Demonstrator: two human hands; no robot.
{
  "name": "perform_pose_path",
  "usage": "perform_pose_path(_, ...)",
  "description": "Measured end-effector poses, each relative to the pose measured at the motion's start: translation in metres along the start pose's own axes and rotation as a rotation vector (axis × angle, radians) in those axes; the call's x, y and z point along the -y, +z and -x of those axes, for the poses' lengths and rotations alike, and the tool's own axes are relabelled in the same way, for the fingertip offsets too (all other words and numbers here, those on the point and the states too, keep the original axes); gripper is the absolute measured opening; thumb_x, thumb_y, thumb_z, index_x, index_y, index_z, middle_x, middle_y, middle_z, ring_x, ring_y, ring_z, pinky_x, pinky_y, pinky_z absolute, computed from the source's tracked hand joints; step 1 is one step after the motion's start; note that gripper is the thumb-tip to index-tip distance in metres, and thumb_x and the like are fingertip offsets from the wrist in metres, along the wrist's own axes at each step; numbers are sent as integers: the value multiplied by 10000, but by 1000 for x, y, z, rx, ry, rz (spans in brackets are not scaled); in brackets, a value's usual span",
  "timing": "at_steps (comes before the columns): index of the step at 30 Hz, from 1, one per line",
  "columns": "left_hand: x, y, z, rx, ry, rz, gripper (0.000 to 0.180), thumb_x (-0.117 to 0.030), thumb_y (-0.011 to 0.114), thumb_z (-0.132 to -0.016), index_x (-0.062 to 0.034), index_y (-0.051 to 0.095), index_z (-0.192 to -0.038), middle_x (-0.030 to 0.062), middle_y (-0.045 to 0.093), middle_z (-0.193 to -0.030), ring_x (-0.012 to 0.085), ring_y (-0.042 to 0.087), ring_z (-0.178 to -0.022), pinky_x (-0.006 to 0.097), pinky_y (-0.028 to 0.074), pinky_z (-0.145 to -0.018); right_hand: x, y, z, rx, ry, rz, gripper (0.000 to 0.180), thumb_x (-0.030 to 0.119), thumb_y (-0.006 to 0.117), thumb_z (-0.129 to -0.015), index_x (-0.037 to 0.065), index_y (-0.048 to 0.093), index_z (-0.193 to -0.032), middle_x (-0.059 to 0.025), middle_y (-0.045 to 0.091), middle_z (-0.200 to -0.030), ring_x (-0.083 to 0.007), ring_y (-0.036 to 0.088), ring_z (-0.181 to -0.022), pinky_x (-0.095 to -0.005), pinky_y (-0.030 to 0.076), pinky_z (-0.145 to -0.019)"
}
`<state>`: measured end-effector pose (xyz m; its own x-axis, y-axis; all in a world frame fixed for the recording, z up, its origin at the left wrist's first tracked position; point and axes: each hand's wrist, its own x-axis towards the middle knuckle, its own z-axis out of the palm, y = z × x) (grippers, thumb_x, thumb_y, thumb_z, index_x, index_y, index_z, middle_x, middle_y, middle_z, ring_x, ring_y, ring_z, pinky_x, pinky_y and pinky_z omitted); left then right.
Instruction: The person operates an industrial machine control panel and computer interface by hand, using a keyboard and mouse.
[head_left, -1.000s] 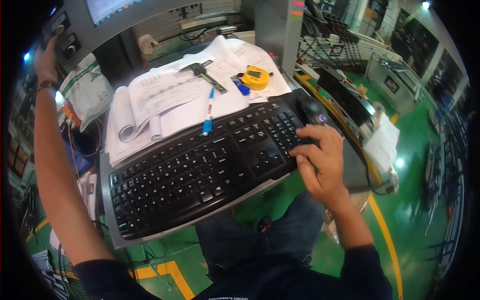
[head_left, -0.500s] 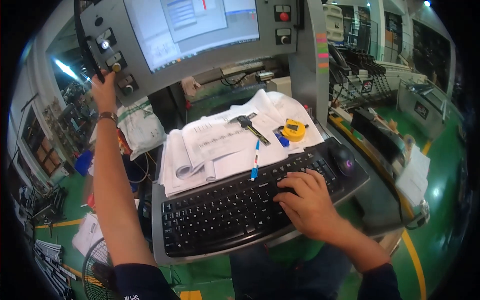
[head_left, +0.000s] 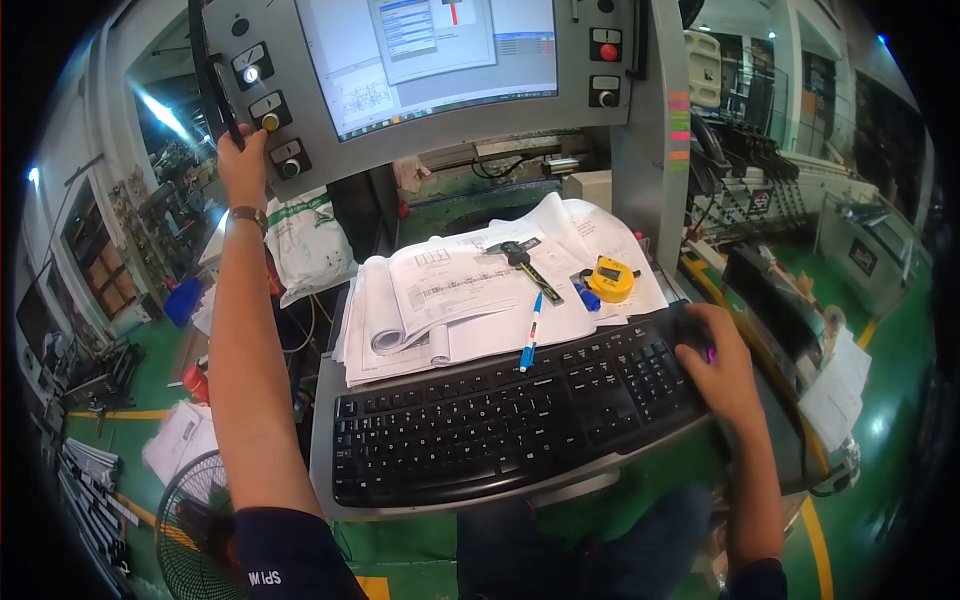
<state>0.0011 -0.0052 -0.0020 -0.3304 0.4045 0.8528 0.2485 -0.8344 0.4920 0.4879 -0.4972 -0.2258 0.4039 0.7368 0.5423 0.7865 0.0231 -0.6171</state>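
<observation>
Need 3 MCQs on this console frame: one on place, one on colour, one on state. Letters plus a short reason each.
1. Where does the right hand rest?
A. on the mouse at the right end of the keyboard
B. on the tape measure
C. on the papers

2. What colour is the tape measure on the papers?
A. red
B. yellow
C. green

3. What state is the monitor in?
A. dark
B. lit, with windows open
C. covered by paper

Answers:
1 A: the right hand covers the dark mouse beside the keyboard.
2 B: its case is yellow with a dark centre.
3 B: the screen glows and shows pale windows, while the left hand is up at the panel's left edge by the round buttons.
</observation>
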Motion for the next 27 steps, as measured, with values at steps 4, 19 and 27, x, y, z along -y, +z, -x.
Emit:
perform_pose_path(4,6,-4,-4,12,5,19,379,-197,844,-959,-25,685,-1257,25,693,-1067,147,657,-976,314,533,-882,1,0,0,-13,41,22,531,146,722,-898,36,654,-1412,-157,635,-1494,-384,679,-1329,-445,539,-1103)
perform_pose_path(19,8,-5,-6,18,-5,24,406,-215,853,-955,-18,686,-1269,47,708,-1105,170,664,-1019,332,527,-923,-5,1,1,-24,9,28,492,146,676,-850,-2,697,-1318,-178,652,-1459,-399,677,-1318,-437,527,-1131)
perform_pose_path(27,3,-4,-4,1,9,7,383,-183,853,-958,-20,690,-1264,30,704,-1082,152,666,-984,319,533,-894,-6,1,0,-14,-5,54,477,141,671,-860,-8,698,-1313,-186,648,-1465,-400,678,-1317,-442,531,-1125)
